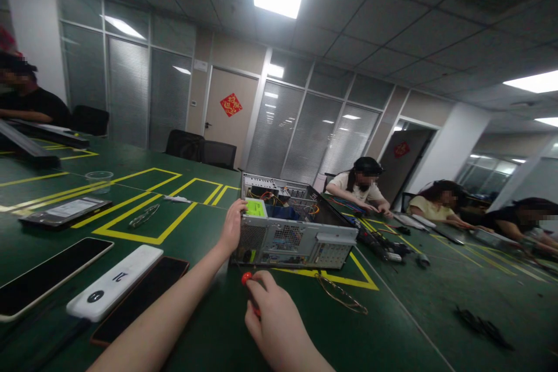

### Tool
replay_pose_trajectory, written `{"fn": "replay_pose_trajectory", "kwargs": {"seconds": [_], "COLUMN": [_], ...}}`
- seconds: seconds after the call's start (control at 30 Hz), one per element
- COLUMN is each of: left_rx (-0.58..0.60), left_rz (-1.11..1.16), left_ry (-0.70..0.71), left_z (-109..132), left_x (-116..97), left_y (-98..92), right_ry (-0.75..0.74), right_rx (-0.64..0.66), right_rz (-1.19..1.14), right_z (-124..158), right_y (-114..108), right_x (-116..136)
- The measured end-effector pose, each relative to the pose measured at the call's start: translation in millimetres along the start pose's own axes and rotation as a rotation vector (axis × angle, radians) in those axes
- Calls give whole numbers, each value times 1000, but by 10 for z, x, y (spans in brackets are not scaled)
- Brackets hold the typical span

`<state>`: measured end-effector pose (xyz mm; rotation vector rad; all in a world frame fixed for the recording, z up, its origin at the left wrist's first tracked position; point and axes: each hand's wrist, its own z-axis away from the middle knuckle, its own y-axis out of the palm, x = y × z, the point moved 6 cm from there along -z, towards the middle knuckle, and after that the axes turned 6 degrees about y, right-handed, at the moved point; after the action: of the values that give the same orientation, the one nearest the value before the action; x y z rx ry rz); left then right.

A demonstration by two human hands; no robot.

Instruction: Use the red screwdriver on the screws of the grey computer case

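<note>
An opened computer case [300, 244] lies on the green table, its rear panel toward me and wires showing inside. A bright green label [256, 207] is at its near left corner. My left hand [235, 225] grips that corner, fingers bent over the upper edge beside the label. Just in front of the case, my right hand [274, 305] is closed around a red-handled screwdriver [246, 278]. Only the red parts of the handle show; the shaft is hidden by the hand or too dark to make out.
To the left lie a hard drive [65, 212], a clear cup [99, 180], two phones [52, 276] and a white device [115, 282] marked 21. Loose wires [342, 295] lie right of my right hand. Cables and parts [387, 244] are farther right. Several people sit around the table.
</note>
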<state>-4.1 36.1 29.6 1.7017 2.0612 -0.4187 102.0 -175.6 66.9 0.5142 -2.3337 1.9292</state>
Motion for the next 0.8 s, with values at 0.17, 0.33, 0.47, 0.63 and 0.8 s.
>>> {"fn": "replay_pose_trajectory", "kwargs": {"seconds": [0.17,0.33,0.47,0.63,0.8], "left_rx": [18,14,11,7,11], "left_rz": [-8,-3,-4,-4,7], "left_ry": [-2,1,1,-5,-3], "left_z": [-3,-3,-5,-8,-3], "left_x": [-3,-1,-6,-7,-3], "left_y": [1,-3,0,-5,-4], "right_ry": [-8,-11,1,-1,-21], "right_rx": [-6,-12,0,-3,-26], "right_rz": [-6,6,24,35,33], "right_z": [-6,12,21,21,27], "right_y": [6,0,-17,-10,14], "right_x": [-13,7,27,23,29]}}
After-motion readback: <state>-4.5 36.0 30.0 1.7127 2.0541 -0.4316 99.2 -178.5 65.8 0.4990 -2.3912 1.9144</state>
